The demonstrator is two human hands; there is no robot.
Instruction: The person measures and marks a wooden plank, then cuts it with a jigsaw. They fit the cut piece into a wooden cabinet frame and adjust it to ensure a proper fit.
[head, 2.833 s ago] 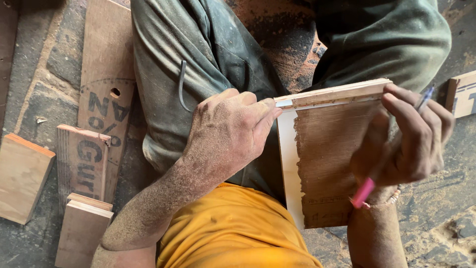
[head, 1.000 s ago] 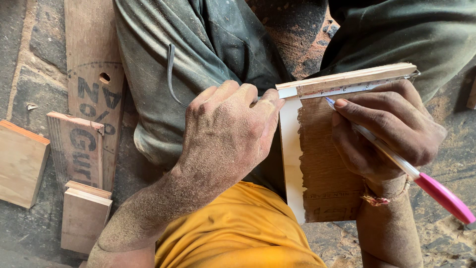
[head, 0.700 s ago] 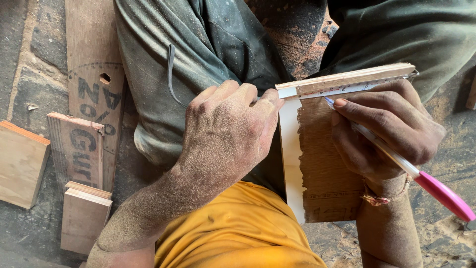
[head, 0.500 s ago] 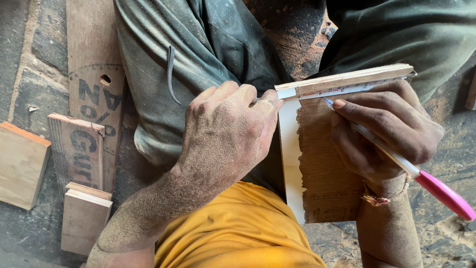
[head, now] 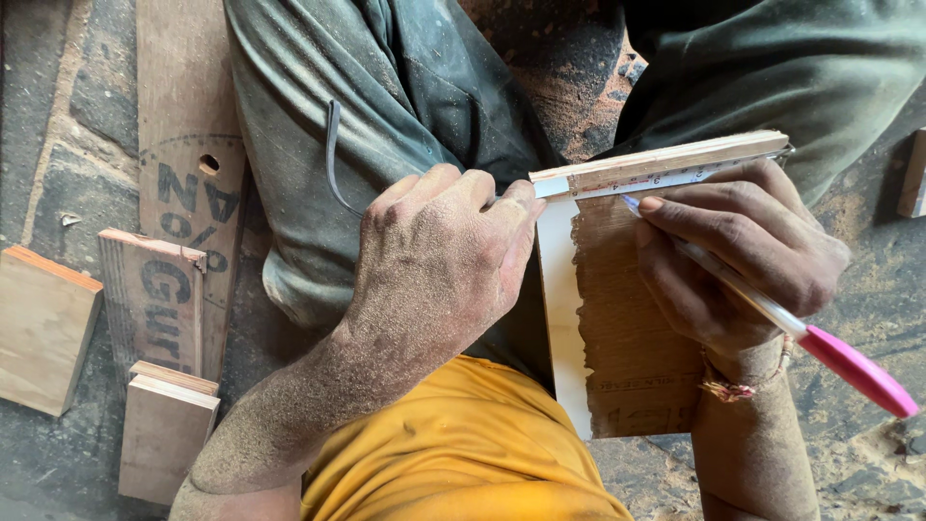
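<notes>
My left hand (head: 439,265) is dusty and closed around the left end of a try square, whose ruler blade (head: 666,166) lies across the top of a brown board. The board (head: 627,338) rests on my lap, with a pale strip along its left edge. My right hand (head: 738,256) grips a white pen with a pink cap (head: 772,314). The pen's blue tip touches the board just under the ruler blade.
Several plywood offcuts lie on the stone floor at the left: a light block (head: 43,328), a lettered plank (head: 188,183) and smaller pieces (head: 164,429). Sawdust covers the floor at the right. Another wood piece (head: 912,174) sits at the right edge.
Earlier the right hand held the board's edge with the pen tucked under it. The pen has since been turned so its tip is at the ruler, and it has stayed there over the last second.
</notes>
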